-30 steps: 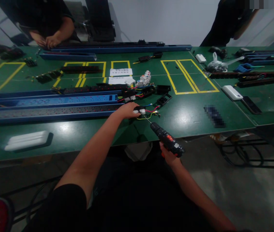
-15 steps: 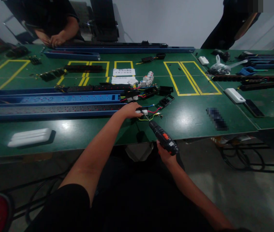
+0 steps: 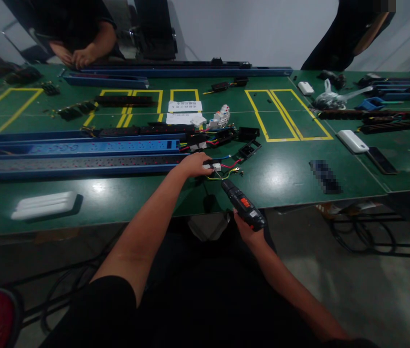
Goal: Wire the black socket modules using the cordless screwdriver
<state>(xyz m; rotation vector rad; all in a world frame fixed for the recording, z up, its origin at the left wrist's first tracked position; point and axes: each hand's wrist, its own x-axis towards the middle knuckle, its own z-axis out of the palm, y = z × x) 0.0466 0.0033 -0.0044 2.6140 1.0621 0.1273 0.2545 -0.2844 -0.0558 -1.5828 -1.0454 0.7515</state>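
My right hand (image 3: 247, 229) is wrapped round the grip of a black and orange cordless drill (image 3: 243, 203). The drill's thin bit points up and left at a small black and white wired part (image 3: 216, 166). My left hand (image 3: 196, 165) is closed on that part, at the right end of a blue power strip housing (image 3: 147, 170); the fingertips are partly hidden. Red, blue and yellow-green wires (image 3: 230, 174) with ring terminals stick out to the right of it. A second blue power strip (image 3: 118, 146) lies just behind.
Beyond the strips stand white breakers (image 3: 221, 117) beside paper labels (image 3: 185, 106). Black end caps (image 3: 250, 149) lie to their right. Farther right are a white box (image 3: 352, 141) and a phone (image 3: 382, 159). White tubes (image 3: 45, 204) lie front left. A co-worker's hands (image 3: 81, 57) are across the table.
The drill and my right hand have shifted very slightly left. My left hand keeps its place on the wired part.
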